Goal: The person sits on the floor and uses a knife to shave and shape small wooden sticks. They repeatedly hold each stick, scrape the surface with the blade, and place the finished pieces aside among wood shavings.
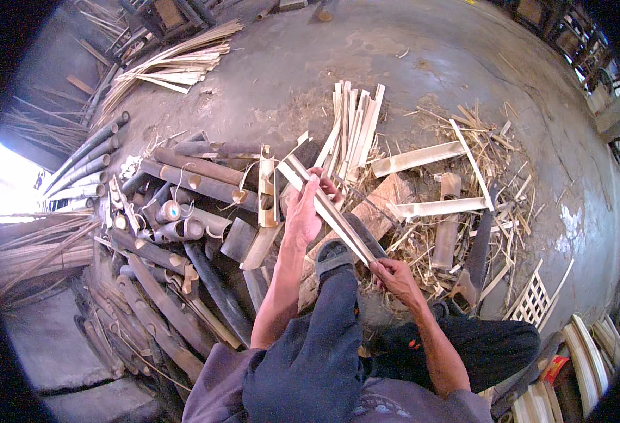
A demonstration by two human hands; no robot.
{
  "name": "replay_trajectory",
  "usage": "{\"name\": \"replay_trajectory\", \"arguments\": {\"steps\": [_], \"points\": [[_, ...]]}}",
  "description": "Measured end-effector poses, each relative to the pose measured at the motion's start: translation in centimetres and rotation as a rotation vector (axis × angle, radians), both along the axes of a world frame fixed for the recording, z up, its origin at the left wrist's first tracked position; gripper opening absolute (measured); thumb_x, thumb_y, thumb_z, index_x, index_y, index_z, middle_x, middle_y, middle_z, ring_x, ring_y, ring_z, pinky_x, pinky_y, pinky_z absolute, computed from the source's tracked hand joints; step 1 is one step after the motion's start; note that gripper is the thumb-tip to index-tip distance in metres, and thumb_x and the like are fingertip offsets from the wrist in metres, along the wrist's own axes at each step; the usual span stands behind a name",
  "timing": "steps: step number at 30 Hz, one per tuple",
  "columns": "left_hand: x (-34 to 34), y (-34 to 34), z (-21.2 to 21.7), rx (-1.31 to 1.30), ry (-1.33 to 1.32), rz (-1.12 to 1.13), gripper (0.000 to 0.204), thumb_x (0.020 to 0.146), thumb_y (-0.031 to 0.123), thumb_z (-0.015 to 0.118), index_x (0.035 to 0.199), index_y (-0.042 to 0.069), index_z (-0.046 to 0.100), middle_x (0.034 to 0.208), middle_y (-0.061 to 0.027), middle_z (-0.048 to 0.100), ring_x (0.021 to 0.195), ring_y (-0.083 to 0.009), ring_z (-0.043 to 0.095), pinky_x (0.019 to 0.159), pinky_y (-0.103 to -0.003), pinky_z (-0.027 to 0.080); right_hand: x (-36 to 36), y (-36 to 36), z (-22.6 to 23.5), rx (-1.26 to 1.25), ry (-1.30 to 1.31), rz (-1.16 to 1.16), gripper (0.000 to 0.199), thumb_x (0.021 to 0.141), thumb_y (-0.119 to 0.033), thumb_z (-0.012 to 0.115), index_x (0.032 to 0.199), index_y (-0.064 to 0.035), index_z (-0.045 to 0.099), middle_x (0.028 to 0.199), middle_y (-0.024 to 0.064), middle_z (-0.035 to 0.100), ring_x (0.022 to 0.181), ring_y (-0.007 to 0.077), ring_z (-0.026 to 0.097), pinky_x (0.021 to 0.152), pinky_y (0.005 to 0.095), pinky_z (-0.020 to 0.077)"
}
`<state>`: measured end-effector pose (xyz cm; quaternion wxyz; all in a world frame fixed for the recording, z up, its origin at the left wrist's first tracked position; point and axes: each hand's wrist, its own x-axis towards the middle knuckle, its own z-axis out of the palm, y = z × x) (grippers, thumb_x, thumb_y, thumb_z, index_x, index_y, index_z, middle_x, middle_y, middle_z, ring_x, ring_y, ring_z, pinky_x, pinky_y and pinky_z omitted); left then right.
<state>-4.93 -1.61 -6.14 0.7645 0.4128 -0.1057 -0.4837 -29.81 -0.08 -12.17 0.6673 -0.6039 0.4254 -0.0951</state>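
Note:
Several split bamboo strips [344, 230], pale on the inside, slant across in front of me above my knee. My left hand [307, 209] is closed round their upper part, with its fingertips curling over the far side. Lower down, at the near right end, my right hand [396, 280] pinches the same strips between thumb and fingers. Just beneath them lies a thick wooden block [389, 194], partly hidden by the strips. A dark flat piece beside the right hand is too covered to name. Beyond my left hand, a bundle of pale strips [356, 130] rests on the floor.
Cut bamboo poles [204, 169] are piled on the left. At right lie shavings [514, 183], a short bamboo tube [448, 218], split pieces [419, 158] and a handsaw [478, 257]. A woven lattice [530, 299] is lower right; more strips [176, 60] lie at the back left.

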Motion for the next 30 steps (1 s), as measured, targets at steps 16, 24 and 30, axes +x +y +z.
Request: {"name": "replay_trajectory", "arguments": {"steps": [16,24,30], "points": [[0.3,0.5,-1.3,-0.131,0.082,-0.036,0.028,0.092,0.002,0.051,0.12,0.002,0.048,0.093,-0.0156,0.062,0.082,-0.0233,0.063,0.077,-0.038,0.056,-0.4,1.6,0.0,0.119,0.055,0.093,0.045,0.099,-0.044,0.044,0.088,-0.0036,0.062,0.067,-0.0016,0.054,0.06,0.008,0.049,0.056,0.0254,0.0424],[-6.2,0.3,-0.1,0.032,-0.176,-0.245,0.036,0.097,0.01,0.05,0.132,0.002,0.047,0.096,-0.0107,0.066,0.084,-0.0166,0.063,0.078,-0.031,0.052,3.2,-4.4,10.4,-0.71,-0.041,-0.152,0.046,0.091,-0.031,0.059,0.121,0.0026,0.05,0.113,0.0213,0.056,0.11,0.0372,0.052,0.095,0.0432,0.0399],[-9.4,1.0,0.3,-0.069,-0.294,-0.408,0.035,0.096,0.021,0.057,0.124,0.0,0.054,0.096,-0.0082,0.067,0.084,-0.0154,0.064,0.079,-0.03,0.052,5.4,-8.8,14.6,-0.792,-0.071,-0.205,0.036,0.089,-0.03,0.063,0.107,0.0011,0.058,0.093,0.0179,0.062,0.087,0.0329,0.06,0.079,0.0388,0.0475]]}}
